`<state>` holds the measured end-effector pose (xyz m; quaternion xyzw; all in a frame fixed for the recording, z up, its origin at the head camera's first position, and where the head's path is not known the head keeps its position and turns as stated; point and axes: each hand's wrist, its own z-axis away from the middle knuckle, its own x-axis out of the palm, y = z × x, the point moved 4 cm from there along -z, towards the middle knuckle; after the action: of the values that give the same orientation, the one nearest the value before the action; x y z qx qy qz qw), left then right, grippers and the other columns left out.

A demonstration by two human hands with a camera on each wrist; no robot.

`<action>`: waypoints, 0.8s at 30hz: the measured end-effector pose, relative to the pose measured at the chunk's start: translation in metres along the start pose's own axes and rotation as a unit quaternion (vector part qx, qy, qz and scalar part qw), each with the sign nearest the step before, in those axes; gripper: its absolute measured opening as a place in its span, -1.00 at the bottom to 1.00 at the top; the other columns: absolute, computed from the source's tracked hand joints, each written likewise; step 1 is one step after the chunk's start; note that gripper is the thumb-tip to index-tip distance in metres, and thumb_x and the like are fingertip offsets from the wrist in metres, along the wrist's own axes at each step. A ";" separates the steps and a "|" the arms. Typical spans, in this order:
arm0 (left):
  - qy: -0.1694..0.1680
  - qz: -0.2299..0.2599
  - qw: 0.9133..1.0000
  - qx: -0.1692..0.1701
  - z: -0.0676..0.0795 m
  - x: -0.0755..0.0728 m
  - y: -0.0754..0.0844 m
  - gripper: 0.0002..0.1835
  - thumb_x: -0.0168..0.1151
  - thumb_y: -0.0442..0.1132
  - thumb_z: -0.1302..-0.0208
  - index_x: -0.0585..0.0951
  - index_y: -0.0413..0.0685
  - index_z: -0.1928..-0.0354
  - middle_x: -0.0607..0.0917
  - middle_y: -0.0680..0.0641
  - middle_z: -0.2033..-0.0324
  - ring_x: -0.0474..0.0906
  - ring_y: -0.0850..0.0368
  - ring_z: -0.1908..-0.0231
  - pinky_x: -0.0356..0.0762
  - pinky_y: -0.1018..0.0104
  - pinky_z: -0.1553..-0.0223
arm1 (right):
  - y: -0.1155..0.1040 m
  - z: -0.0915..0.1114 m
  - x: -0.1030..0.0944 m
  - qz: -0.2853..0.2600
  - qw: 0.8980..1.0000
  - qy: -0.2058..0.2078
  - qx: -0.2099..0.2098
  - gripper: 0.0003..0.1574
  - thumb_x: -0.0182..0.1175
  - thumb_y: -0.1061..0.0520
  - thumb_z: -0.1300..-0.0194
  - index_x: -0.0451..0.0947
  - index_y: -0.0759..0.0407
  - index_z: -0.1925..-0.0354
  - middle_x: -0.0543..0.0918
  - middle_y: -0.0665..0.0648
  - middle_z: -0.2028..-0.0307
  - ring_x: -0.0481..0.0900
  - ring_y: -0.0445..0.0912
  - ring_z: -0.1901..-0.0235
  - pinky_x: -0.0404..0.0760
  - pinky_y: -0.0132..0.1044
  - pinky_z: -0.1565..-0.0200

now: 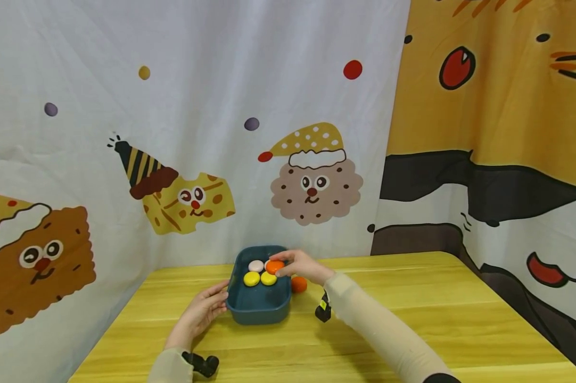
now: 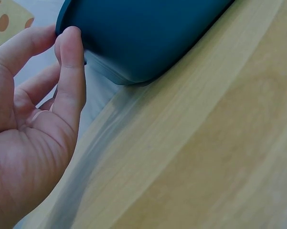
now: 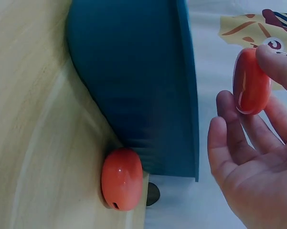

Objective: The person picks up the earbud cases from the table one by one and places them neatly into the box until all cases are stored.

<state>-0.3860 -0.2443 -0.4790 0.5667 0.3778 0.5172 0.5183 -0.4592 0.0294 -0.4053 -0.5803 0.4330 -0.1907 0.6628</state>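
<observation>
A dark teal rectangular bin (image 1: 259,314) stands on the table. Inside lie two yellow rounded discs (image 1: 252,279) and a pale pink one (image 1: 256,266); another pale one is mostly hidden. Over the bin, my right hand (image 1: 302,266) pinches a glossy orange pebble-shaped piece (image 3: 252,82) between thumb and fingers, above the rim. A second orange piece (image 3: 122,179), with a small dark slot, rests on the table against the bin's right side. My left hand (image 1: 204,308) holds the bin's left rim, its thumb and forefinger (image 2: 31,45) at the edge.
The wood-grain table (image 1: 412,314) extends right and in front of the bin. A cloth with cartoon prints (image 1: 211,133) hangs behind the table and along its sides. Each wrist wears a small black camera (image 1: 323,309).
</observation>
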 end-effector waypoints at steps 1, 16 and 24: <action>-0.001 0.000 1.000 0.000 0.000 0.000 0.000 -0.31 0.13 -0.32 -0.41 0.09 -0.31 -0.47 0.61 0.03 0.35 0.56 0.26 0.41 0.61 0.42 0.24 | 0.001 0.000 0.001 -0.001 1.000 -0.002 0.002 -0.37 0.36 0.18 -0.20 0.51 0.15 -0.25 0.53 0.05 -0.16 0.56 -0.08 0.13 0.51 0.12 -0.05; -0.007 0.004 1.000 0.005 0.001 0.001 0.000 -0.29 0.13 -0.31 -0.41 0.07 -0.34 -0.47 0.61 0.03 0.35 0.56 0.27 0.42 0.60 0.43 0.25 | 0.003 0.000 0.007 -0.006 1.000 0.006 0.009 -0.38 0.34 0.25 -0.20 0.49 0.15 -0.24 0.52 0.13 -0.19 0.61 -0.08 0.16 0.54 0.09 -0.03; -0.005 0.004 1.000 0.005 0.000 0.000 0.000 -0.31 0.12 -0.31 -0.41 0.08 -0.33 -0.47 0.62 0.05 0.37 0.56 0.28 0.42 0.61 0.43 0.24 | 0.005 -0.002 0.008 -0.006 1.000 0.004 0.012 -0.33 0.34 0.24 -0.20 0.44 0.28 -0.27 0.56 0.14 -0.11 0.60 -0.08 0.15 0.57 0.03 -0.02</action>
<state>-0.3858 -0.2440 -0.4791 0.5735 0.3755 0.5145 0.5152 -0.4575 0.0232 -0.4133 -0.5743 0.4297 -0.2022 0.6668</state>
